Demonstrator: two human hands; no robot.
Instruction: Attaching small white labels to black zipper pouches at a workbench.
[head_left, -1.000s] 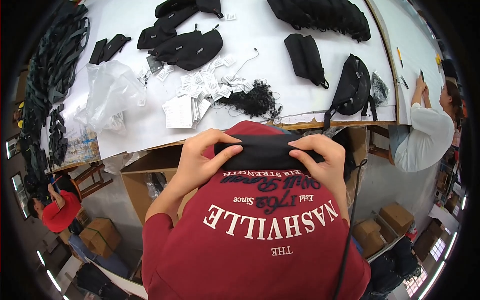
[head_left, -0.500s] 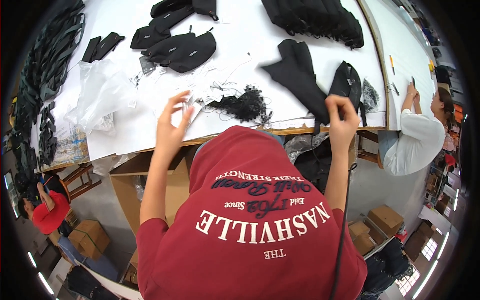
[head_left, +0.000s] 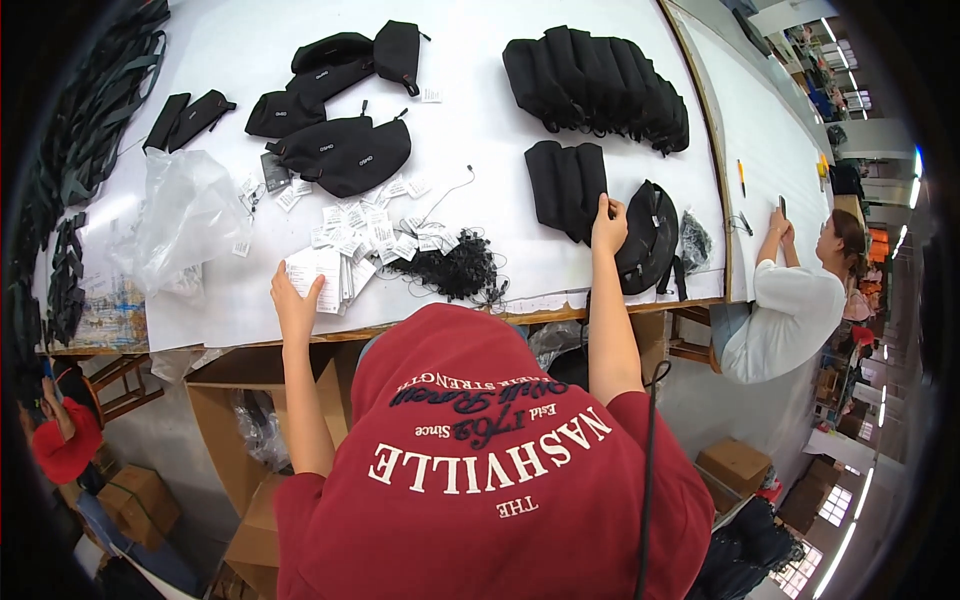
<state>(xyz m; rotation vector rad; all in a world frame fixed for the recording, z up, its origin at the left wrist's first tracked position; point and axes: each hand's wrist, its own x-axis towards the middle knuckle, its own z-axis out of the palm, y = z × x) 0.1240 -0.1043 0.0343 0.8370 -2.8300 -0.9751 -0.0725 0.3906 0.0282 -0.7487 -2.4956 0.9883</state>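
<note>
My right hand (head_left: 608,230) pinches the right edge of a folded black fabric pouch (head_left: 560,185) on the white tabletop. A rounded black bag (head_left: 650,235) with a zipper lies just right of that wrist. At the table's near edge, my left hand (head_left: 296,305) has thumb and fingers apart over a stack of white printed cards (head_left: 312,268). Loose white tags (head_left: 360,228) are scattered beyond the stack. Between my hands sits a tangled heap of black cords (head_left: 455,265).
A row of black pouches (head_left: 600,80) lies at the far right, and more black pouches (head_left: 350,155) at the far left. Clear plastic bags (head_left: 185,210) and long black straps (head_left: 85,130) cover the left side. A co-worker in white (head_left: 785,310) sits at the right.
My right hand has moved farther over the table, and the pouch that hung from it now rests there. My left hand has come down to the white cards. The view has shifted.
</note>
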